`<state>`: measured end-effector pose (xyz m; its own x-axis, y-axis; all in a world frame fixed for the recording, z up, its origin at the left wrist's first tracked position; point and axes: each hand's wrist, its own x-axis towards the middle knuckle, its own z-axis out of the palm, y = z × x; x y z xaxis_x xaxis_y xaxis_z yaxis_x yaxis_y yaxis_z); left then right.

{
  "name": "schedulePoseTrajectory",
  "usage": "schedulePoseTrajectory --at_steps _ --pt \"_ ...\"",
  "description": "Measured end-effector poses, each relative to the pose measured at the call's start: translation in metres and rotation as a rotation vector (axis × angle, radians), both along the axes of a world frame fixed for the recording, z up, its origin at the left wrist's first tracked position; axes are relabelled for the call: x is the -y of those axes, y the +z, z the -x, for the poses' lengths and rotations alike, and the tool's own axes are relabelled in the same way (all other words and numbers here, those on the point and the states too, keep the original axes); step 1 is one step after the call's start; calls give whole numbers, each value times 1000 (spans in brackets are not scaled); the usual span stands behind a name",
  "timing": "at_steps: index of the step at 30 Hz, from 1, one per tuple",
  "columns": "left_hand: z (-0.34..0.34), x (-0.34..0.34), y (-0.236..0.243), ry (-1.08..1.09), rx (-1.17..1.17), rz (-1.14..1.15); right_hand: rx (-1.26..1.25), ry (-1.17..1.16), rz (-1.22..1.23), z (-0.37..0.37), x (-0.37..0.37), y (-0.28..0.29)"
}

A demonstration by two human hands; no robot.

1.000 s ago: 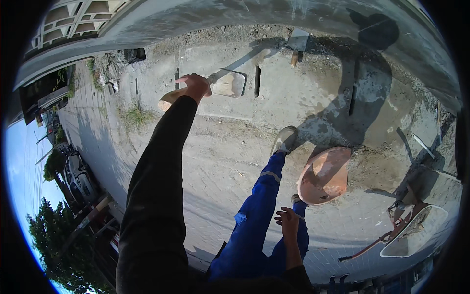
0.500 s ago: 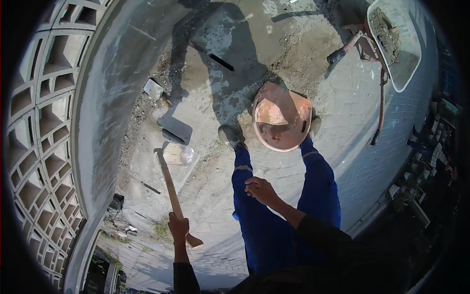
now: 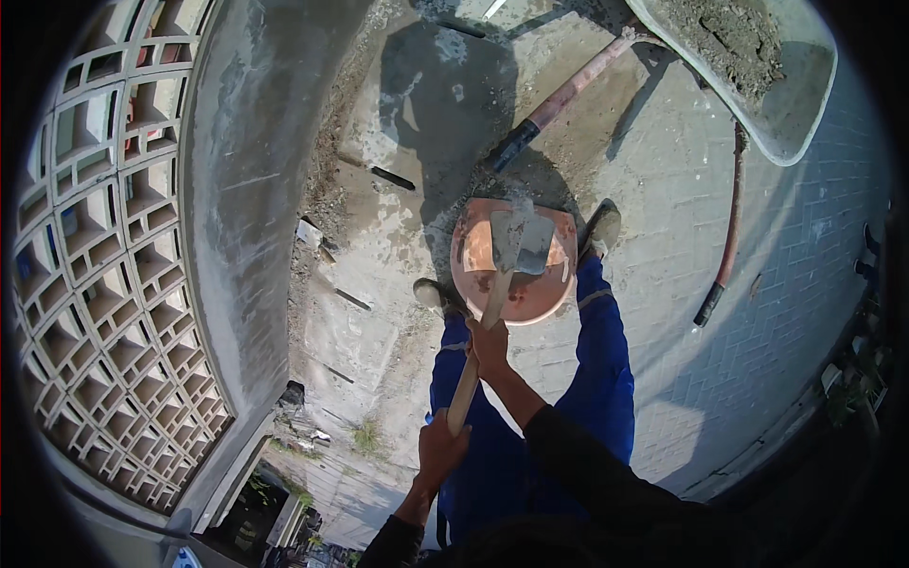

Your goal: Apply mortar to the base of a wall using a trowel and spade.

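A hoe with a pale wooden handle (image 3: 464, 393) runs slantwise between my legs, and both hands grip it. My left hand (image 3: 443, 447) is wrapped round the handle near its lower end. Farther up the handle, my right hand (image 3: 488, 348) is closed on it. The grey metal head (image 3: 512, 237) is over the shallow orange tub (image 3: 528, 308), which stands on the ground between my shoes. I cannot tell whether the head touches the tub's bottom. Dark wet stains mark the inside of the tub.
A pale wheelbarrow (image 3: 805, 104) holding grey rubble (image 3: 734, 43) stands at the upper right. One of its handles (image 3: 578, 90) reaches close to the tub, the other (image 3: 727, 246) lies to the right. A concrete wall (image 3: 251, 208) with latticed blocks (image 3: 142, 275) borders the left.
The hoe has swung from my left side to over the tub. My right hand, formerly off the handle, now grips it. The wheelbarrow appears closer in view.
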<state>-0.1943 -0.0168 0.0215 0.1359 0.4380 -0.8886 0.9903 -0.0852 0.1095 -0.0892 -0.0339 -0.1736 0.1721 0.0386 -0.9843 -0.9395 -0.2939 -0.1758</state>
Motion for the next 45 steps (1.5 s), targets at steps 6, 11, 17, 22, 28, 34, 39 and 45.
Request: schedulePoseTrajectory --at_steps 6,11,17,22,28,34,39,45 --pt "-118 19 -125 -112 250 145 47 -233 -128 -172 51 -94" --pt "-203 -10 -224 -213 467 14 231 -331 -154 -288 17 -153" --pt "-263 -100 -323 -190 647 63 569 -254 -290 -360 -65 -236" --pt "-220 -150 -325 -23 514 84 394 191 77 -303 -139 -256" --pt "-182 -157 -272 76 492 40 334 31 -7 -246 -167 -210" --pt "-263 -203 -316 -32 560 204 544 -24 -16 -340 -176 -233" --pt "-215 -192 -305 -24 460 121 340 212 111 -293 -179 -242" --pt "-193 -162 -247 -20 333 150 148 -72 -3 -248 -141 -213"
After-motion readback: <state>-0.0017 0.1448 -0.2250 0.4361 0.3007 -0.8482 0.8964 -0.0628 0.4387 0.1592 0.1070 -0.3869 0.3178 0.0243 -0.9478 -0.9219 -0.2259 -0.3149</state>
